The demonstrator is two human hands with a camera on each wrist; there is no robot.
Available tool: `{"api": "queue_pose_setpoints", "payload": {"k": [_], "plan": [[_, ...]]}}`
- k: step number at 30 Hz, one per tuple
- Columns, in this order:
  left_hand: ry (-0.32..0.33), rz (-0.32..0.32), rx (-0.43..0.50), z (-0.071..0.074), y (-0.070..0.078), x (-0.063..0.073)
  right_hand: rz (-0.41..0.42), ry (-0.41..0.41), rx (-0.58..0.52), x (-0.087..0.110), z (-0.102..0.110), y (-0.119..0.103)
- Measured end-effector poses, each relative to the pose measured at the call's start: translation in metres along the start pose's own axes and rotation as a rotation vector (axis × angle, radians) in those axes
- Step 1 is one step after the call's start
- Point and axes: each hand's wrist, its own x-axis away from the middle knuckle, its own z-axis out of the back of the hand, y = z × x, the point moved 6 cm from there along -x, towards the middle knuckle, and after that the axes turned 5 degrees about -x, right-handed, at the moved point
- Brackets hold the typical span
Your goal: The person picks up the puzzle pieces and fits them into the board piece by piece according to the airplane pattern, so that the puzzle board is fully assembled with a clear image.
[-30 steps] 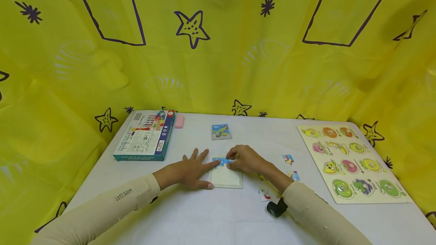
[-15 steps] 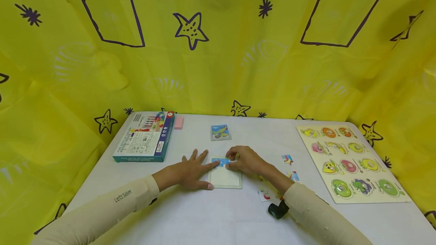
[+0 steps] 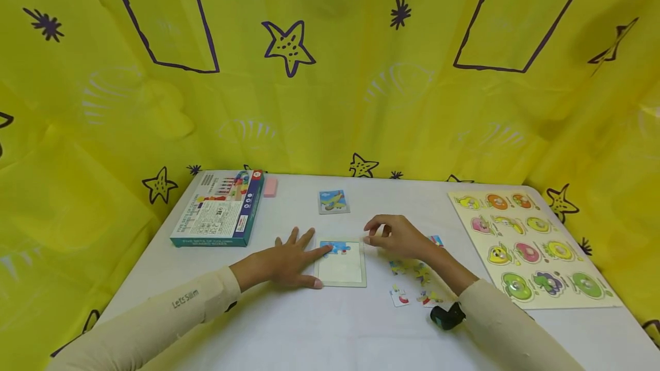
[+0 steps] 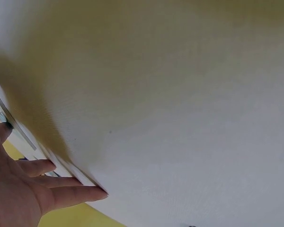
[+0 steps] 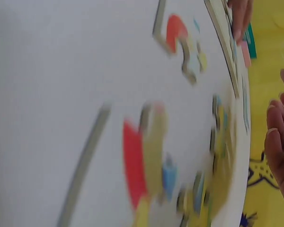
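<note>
Tabletop (image 3: 309,331); blue pieces (image 3: 341,248) under left grip (image 3: 286,262)

Ahead of you and on both sides hung a bright yellow curtain (image 3: 330,113), softly creased, printed with dark-outlined stars (image 3: 290,48), spiky bursts (image 3: 400,13) and faint pale striped shapes (image 3: 252,130). Your white counter (image 3: 309,336) stretched back to it, lightly shadowed.

Right wrist view: we get the loose puzzle pieces (image 5: 152,158) blurred, the right hand (image 5: 281,146) cut off. Left wrist view crops the left hand (image 4: 19,189). Head view: it covers part of the blue pieces (image 3: 341,248); box (image 3: 223,210) fine print too small.
</note>
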Motion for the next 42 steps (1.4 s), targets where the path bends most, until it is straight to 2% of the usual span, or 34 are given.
{"api": "queue_pose_setpoints", "payload": {"k": [9,17,21,25,30,37,42], "plan": [[0.002,-0.001,0.000,0.001,0.001,0.002,-0.072,0.106,0.028,0.029,0.045,0.035],[0.001,-0.004,-0.002,0.001,0.001,0.002,-0.128,0.119,0.052,0.055,0.071,0.059],[-0.001,-0.007,-0.004,0.002,0.001,0.002,-0.184,0.132,0.049,0.065,0.077,0.069],[-0.002,-0.009,-0.006,0.002,0.001,0.002,-0.204,0.135,0.056,0.073,0.081,0.076],[-0.009,-0.010,0.001,0.002,0.002,0.003,-0.190,0.139,0.101,0.079,0.083,0.082],[-0.005,-0.014,0.009,0.002,0.002,0.003,-0.183,0.143,0.223,0.080,0.084,0.082],[0.003,-0.016,0.010,0.003,0.002,0.003,-0.180,0.144,0.234,0.081,0.084,0.081]]}}
